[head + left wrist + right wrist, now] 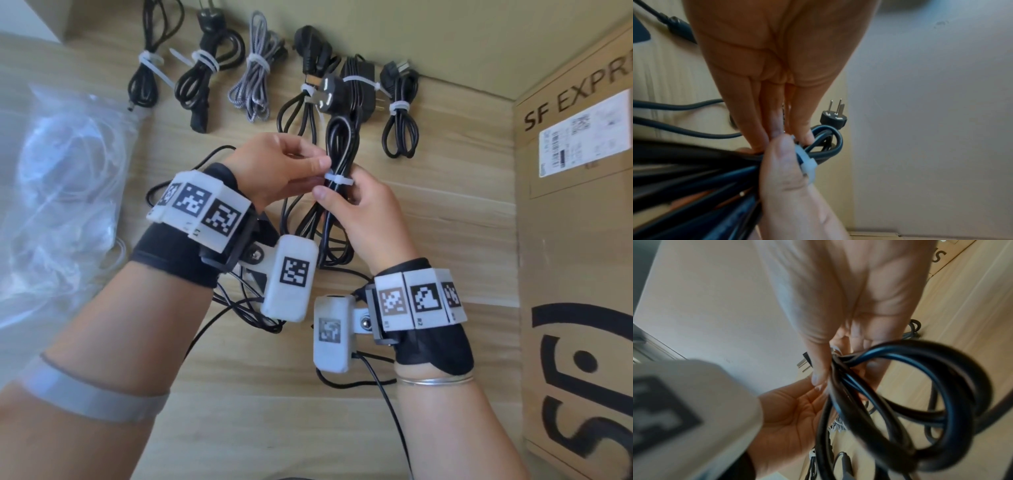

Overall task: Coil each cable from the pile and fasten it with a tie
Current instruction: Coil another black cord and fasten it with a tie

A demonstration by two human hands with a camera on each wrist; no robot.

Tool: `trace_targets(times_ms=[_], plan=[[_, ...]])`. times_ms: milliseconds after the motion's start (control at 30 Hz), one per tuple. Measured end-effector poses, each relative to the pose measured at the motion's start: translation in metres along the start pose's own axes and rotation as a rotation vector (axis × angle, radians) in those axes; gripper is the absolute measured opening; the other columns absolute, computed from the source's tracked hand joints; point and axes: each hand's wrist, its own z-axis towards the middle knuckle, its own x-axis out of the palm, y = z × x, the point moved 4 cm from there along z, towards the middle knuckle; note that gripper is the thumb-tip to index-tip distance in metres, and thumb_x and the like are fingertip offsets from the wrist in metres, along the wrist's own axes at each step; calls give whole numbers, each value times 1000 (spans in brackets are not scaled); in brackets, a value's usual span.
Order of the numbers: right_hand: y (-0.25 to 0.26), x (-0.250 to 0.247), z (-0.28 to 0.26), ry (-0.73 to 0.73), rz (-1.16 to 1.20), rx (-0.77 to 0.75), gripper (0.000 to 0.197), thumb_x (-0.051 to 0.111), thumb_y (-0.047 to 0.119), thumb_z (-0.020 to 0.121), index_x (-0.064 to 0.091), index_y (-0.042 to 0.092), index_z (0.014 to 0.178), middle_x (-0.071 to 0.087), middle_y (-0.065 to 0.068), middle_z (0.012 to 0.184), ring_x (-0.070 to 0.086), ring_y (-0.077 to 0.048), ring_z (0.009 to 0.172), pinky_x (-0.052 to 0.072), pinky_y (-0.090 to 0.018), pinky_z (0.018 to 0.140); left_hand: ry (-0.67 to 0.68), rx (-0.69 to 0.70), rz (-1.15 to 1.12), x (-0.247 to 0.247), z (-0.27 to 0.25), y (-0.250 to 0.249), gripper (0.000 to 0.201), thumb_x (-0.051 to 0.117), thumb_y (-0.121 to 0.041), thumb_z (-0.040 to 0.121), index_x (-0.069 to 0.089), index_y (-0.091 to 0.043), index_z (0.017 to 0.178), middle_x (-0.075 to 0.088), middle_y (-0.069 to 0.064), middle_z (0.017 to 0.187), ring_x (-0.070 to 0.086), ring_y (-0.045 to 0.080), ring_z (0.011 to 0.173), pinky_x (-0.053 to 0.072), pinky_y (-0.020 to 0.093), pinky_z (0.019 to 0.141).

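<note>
A coiled black cable (337, 144) is held up over the wooden table (445, 240), with a white zip tie (338, 180) wrapped round its middle. My left hand (320, 164) pinches the tie from the left with thumb and fingertips. My right hand (342, 192) grips the bundle just under the tie, thumb in front. The left wrist view shows the tie (807, 162) beside the right thumb and the cable's top loop (830, 139). In the right wrist view the cable's lower loops (920, 386) hang large and blurred; the tie's tail is hidden.
Several tied cables (202, 68) lie in a row at the table's back edge. A cardboard box (575, 240) stands on the right, a clear plastic bag (61, 171) lies on the left. A loose black cable (239, 305) lies under my wrists.
</note>
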Motion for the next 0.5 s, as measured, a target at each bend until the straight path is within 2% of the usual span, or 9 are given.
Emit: trace_targets(times_ms=[167, 233, 300, 433, 500], plan=[[-2, 1, -1, 13, 13, 17, 25, 66, 27, 85, 61, 23, 109, 71, 1, 95, 66, -13, 92, 51, -42, 89, -30, 30, -30, -6, -2, -2, 14, 62, 0, 80, 57, -10, 71, 65, -6, 54, 64, 3, 57, 54, 12, 63], [-3, 4, 1, 10, -8, 15, 20, 66, 28, 84, 62, 19, 101, 71, -9, 92, 67, -24, 88, 51, -48, 85, -45, 40, 27, -8, -2, -4, 19, 65, 0, 78, 56, -11, 66, 65, -7, 54, 64, 3, 58, 55, 15, 67], [-3, 7, 2, 6, -32, 17, 24, 67, 30, 83, 62, 13, 100, 69, -18, 94, 64, -33, 88, 49, -52, 83, -86, 81, 161, -9, -2, -5, 23, 68, -2, 77, 54, -13, 62, 65, -8, 54, 63, 2, 59, 54, 15, 69], [-1, 8, 9, 1, -52, 35, 26, 65, 24, 85, 61, 15, 109, 69, -1, 101, 63, -18, 96, 49, -39, 89, -246, 252, 512, -3, -6, -12, 29, 72, -13, 78, 51, -21, 59, 63, -5, 71, 59, 11, 71, 51, 24, 78], [0, 8, 12, -3, -62, 44, 24, 65, 24, 86, 60, 16, 108, 68, -1, 99, 63, -18, 95, 49, -38, 87, -321, 321, 597, 3, -8, -13, 32, 70, -16, 80, 48, -26, 58, 62, -4, 75, 59, 13, 73, 50, 25, 77]])
